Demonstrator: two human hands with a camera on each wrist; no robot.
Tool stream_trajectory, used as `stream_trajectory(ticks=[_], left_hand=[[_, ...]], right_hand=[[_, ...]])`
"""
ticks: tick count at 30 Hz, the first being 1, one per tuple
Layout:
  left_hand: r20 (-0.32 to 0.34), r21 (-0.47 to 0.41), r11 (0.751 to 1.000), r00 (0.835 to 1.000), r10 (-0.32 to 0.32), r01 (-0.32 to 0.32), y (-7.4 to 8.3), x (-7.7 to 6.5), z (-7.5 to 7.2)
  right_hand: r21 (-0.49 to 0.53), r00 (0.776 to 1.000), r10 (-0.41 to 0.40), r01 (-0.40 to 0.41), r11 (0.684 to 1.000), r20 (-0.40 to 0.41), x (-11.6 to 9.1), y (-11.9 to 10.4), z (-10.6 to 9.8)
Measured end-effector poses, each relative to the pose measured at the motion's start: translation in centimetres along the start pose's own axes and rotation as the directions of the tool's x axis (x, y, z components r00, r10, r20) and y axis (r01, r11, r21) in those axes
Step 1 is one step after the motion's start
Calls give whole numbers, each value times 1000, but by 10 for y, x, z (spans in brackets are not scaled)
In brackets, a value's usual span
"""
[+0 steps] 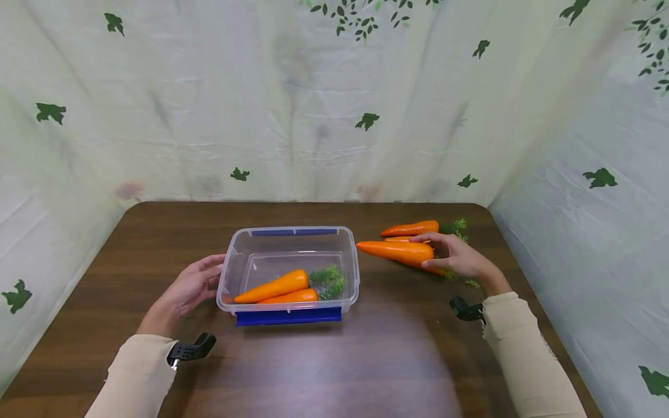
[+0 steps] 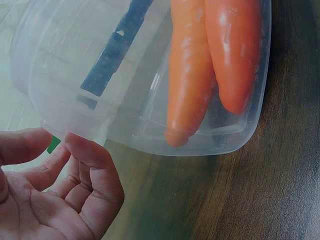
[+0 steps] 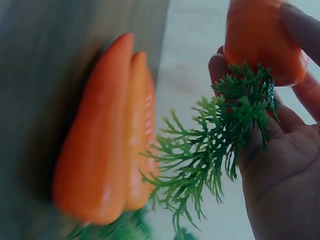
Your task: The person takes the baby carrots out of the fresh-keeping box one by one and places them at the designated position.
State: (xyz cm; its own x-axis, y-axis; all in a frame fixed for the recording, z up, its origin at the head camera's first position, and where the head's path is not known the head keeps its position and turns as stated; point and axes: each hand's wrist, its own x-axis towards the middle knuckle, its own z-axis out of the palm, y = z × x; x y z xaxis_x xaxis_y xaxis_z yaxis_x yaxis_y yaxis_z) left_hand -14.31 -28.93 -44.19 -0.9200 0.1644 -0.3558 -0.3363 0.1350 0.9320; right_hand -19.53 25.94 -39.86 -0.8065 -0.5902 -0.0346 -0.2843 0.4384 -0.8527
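A clear plastic box (image 1: 223, 284) with blue clips holds two orange carrots (image 1: 277, 286), one with green leaves, along its near side. My left hand (image 1: 190, 286) is at the box's left wall, fingers loosely bent; in the left wrist view its fingertips (image 2: 82, 145) meet the rim. To the right of the box my right hand (image 1: 457, 255) grips a carrot (image 1: 394, 251) near its thick end, the tip pointing left at the box's right edge. In the right wrist view, feathery leaves (image 3: 200, 150) hang from the held carrot (image 3: 262, 42).
More carrots (image 1: 410, 229) lie on the brown table (image 1: 392, 360), beneath and behind the right hand; in the right wrist view they lie side by side. A pale curtain (image 1: 292, 116) with leaf-like green prints stands behind the table and at its sides.
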Motion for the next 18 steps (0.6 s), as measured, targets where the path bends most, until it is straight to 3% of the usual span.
stream_trajectory(ticks=[6,18], left_hand=[[27,-40,999,1000,14,-13,0,3,3],[18,-52,999,1000,10,-9,-2,-2,-1]], right_hand=[[-18,999,5,-6,1000,-55,-22,21,-2],[-57,995,39,-45,997,-97,-40,52,6]])
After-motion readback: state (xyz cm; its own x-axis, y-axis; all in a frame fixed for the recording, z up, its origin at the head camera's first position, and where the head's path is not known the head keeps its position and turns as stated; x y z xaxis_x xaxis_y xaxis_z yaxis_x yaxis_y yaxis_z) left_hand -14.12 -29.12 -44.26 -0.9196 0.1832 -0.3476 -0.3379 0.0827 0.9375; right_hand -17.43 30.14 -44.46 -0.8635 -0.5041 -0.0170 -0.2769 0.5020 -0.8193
